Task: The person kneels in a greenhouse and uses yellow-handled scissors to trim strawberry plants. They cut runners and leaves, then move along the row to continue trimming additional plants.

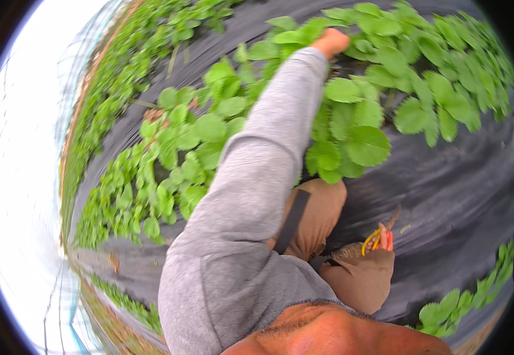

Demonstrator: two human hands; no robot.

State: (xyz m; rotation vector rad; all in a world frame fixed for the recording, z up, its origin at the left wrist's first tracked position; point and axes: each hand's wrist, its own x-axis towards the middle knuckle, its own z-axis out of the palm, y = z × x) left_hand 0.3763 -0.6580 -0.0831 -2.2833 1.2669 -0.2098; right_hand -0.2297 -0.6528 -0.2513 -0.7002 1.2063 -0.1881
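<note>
My left arm, in a grey sleeve, stretches far forward into a row of broad-leaved green plants (pixel 352 136). My left hand (pixel 331 41) is curled in among the leaves at the top of the row, and its fingers are hidden by foliage. My right hand (pixel 384 239) shows only partly, low beside my knee, closed around a small cutting tool with yellow and red handles (pixel 373 239). The tool rests just above the black ground sheet (pixel 458 195).
My knees in brown trousers (pixel 322 213) are bent over the black sheet, with a dark strap across one. More plant rows run at the left (pixel 132 59) and lower right (pixel 446 310). A pale greenhouse wall (pixel 20 177) curves along the left.
</note>
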